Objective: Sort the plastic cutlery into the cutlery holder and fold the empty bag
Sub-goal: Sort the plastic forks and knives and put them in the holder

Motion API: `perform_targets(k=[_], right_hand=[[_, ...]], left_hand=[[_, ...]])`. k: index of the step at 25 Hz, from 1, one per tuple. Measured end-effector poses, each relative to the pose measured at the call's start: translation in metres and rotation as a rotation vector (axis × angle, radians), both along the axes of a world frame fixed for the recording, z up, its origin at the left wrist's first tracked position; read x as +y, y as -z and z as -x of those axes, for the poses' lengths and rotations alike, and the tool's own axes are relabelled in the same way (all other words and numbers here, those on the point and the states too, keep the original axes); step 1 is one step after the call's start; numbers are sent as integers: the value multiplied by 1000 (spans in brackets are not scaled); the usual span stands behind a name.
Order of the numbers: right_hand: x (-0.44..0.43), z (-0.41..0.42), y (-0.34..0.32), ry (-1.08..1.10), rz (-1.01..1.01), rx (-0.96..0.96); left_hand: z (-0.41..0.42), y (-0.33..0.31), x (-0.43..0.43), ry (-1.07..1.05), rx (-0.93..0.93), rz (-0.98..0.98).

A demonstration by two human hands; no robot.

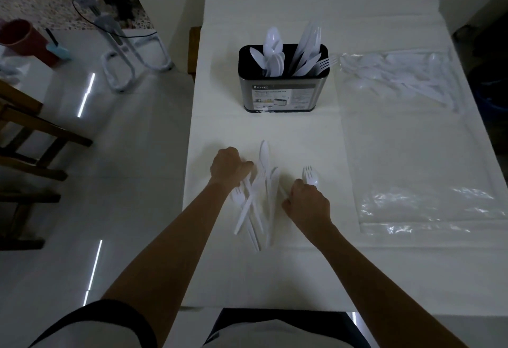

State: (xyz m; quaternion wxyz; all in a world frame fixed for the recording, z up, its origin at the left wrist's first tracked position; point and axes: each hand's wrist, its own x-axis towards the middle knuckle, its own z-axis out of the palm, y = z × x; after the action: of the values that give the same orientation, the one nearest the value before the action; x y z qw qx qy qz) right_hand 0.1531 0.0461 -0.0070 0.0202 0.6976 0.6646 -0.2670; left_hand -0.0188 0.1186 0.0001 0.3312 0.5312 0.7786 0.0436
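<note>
A clear plastic bag (412, 155) lies flat on the right of the white-covered bench (275, 279), with white cutlery bunched in its far end. Wooden chairs (33, 128) and a red cup (19, 37) sit off to the left. The cutlery holder (284, 92), steel outside and black inside, stands upright mid-bench, well beyond both hands. It holds spoons (272, 53) on the left and knives and forks (308, 48) on the right, heads up.

The loose cutlery pile (258, 204), thin white plastic, lies between the 2 hands, its long axes mostly running away from the person. The left hand (229, 167) curls onto the pile; whether it grips a piece I cannot tell. The right hand (309, 204) grips a fork (306, 173) and a spoon (314, 182), heads pointing away.
</note>
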Motion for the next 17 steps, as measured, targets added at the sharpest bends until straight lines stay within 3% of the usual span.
perform_targets(k=[9, 12, 15, 17], right_hand=[[12, -16, -9, 47, 23, -59], [9, -25, -6, 156, 98, 95], [-2, -26, -3, 406, 138, 371], [-13, -16, -3, 538, 128, 451]], left_hand=[[12, -2, 0, -289, -176, -327], [4, -7, 7, -447, -417, -424], [-2, -7, 20, -515, -509, -453], [-4, -6, 27, -521, -527, -411]])
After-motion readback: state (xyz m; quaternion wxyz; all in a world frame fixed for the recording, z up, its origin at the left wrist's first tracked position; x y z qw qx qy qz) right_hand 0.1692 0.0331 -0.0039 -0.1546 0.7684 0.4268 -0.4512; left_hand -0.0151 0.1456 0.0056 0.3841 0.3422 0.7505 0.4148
